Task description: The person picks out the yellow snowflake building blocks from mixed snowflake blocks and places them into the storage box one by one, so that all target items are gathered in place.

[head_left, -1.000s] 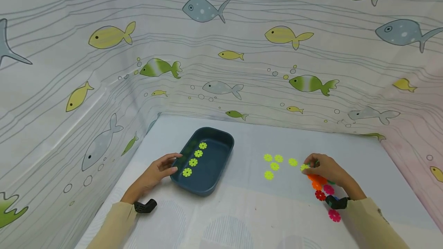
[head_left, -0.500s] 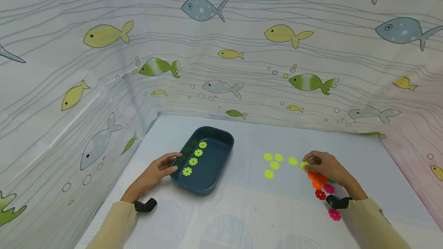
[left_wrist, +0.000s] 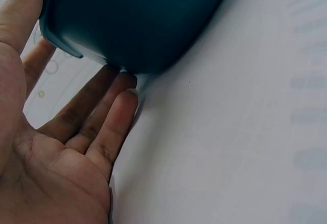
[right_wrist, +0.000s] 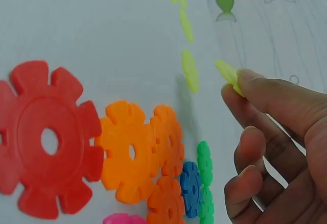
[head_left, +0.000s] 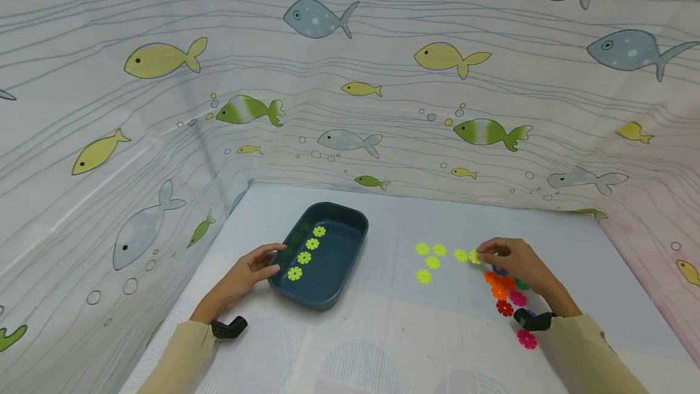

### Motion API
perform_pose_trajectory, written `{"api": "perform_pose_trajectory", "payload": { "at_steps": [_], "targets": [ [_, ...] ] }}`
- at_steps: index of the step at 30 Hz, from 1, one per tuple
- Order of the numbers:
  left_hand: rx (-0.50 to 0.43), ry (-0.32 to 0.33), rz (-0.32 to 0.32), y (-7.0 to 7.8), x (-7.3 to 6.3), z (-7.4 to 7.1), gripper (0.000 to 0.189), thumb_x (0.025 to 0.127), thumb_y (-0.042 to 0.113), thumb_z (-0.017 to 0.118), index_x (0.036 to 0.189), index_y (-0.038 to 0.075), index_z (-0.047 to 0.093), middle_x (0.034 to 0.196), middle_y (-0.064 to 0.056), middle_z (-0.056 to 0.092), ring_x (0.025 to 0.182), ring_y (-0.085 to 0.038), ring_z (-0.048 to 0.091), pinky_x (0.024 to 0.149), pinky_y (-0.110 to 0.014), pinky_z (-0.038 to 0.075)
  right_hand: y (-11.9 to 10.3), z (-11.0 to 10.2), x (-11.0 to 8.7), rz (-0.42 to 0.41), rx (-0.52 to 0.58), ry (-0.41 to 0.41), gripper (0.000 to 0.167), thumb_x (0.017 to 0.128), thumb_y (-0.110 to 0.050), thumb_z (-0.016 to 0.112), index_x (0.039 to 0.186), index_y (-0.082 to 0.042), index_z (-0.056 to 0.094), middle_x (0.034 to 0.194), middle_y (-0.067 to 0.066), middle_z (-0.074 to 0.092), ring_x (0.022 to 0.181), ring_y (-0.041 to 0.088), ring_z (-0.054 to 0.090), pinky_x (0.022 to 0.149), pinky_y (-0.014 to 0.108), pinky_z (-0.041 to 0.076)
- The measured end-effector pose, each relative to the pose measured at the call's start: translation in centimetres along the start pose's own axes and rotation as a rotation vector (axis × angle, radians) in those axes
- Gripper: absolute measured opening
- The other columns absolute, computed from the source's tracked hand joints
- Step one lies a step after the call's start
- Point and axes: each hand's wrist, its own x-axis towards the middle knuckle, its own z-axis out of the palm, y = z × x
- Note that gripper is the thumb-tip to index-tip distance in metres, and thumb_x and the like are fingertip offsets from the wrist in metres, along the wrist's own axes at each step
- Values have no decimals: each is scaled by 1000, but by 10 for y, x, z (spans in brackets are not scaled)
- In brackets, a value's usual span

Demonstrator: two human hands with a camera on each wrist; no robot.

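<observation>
My left hand (head_left: 246,275) holds the near left side of a dark blue tray (head_left: 336,272), thumb and index finger at the rim. The left wrist view shows the other fingertips against the tray's outer wall. Along the tray floor, several yellow-green notched interlocking discs (head_left: 304,258) lie in a line. Between thumb and index finger, my right hand (head_left: 511,263) pinches another yellow-green interlocking disc (right_wrist: 228,75), raised off the table in the right wrist view. Its remaining fingers curl loosely. Just left of this hand lies a loose yellow-green disc (head_left: 461,255).
More yellow-green discs (head_left: 432,262) lie right of the tray. Below the right hand is a pile with orange discs (head_left: 499,290), a red disc (right_wrist: 49,139), a blue disc (right_wrist: 191,189) and green discs (right_wrist: 205,170). A pink disc (head_left: 527,339) lies nearer. Fish-print sheeting (head_left: 404,157) walls the table.
My right hand has shifted slightly left and away from the pile with the pinched yellow-green disc, uncovering a blue disc. My left hand and the tray stay put.
</observation>
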Motion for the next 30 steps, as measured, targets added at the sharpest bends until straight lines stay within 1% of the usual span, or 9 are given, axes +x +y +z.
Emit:
{"api": "perform_pose_trajectory", "payload": {
  "at_steps": [2, 6, 9, 12, 17, 25, 30],
  "targets": [
    [3, 4, -6, -2, -1, 0, 52, 102, 17, 67, 151, 15, 50, 156, -17, 42, 143, -38, 39, 101, -20, 44, -2, 1, 0, 10, 21, 8, 37, 95, -42, 75, 117, -13, 74, 106, 9, 74, 81, 29, 64, 68, 36, 57],
    [-4, 6, -24, -3, -3, 1, 53, 102, 18, 67, 152, 16, 49, 155, -19, 43, 142, -40, 40, 100, -20, 44, -5, 2, 0, 34, 45, 16, 42, 95, -44, 73, 121, -11, 74, 111, 10, 74, 89, 29, 64, 70, 37, 57],
    [-7, 2, -19, -3, -3, 1, 53, 102, 18, 67, 152, 15, 49, 155, -20, 43, 143, -42, 39, 100, -20, 44, -6, 2, -1, 49, 55, 24, 45, 95, -46, 73, 122, -10, 74, 115, 10, 73, 95, 29, 63, 72, 37, 57],
    [-3, 0, -8, -3, -2, 1, 52, 103, 17, 66, 152, 15, 49, 155, -19, 43, 142, -40, 40, 100, -21, 44, -8, 3, -1, 48, 67, 36, 46, 93, -48, 74, 122, -12, 75, 116, 9, 73, 99, 29, 62, 75, 35, 57],
    [1, 2, -12, -3, -1, 2, 52, 102, 17, 66, 151, 15, 50, 154, -18, 45, 140, -38, 43, 100, -21, 44, -12, 5, 1, 3, 74, 28, 45, 95, -47, 73, 123, -12, 74, 119, 9, 72, 102, 31, 62, 77, 35, 57],
    [1, 11, -32, -2, -1, 3, 52, 102, 19, 68, 151, 16, 50, 153, -20, 45, 141, -42, 41, 100, -22, 42, -26, 9, 3, -36, 67, 23, 42, 93, -42, 77, 121, -11, 74, 118, 11, 71, 104, 31, 62, 76, 37, 58],
    [-4, 8, -29, -2, -2, 3, 52, 102, 18, 67, 151, 16, 49, 155, -20, 43, 142, -42, 39, 101, -21, 42, -33, 10, 3, -40, 90, 11, 41, 93, -40, 78, 120, -11, 74, 114, 12, 69, 101, 34, 60, 71, 36, 56]
  ]
}}
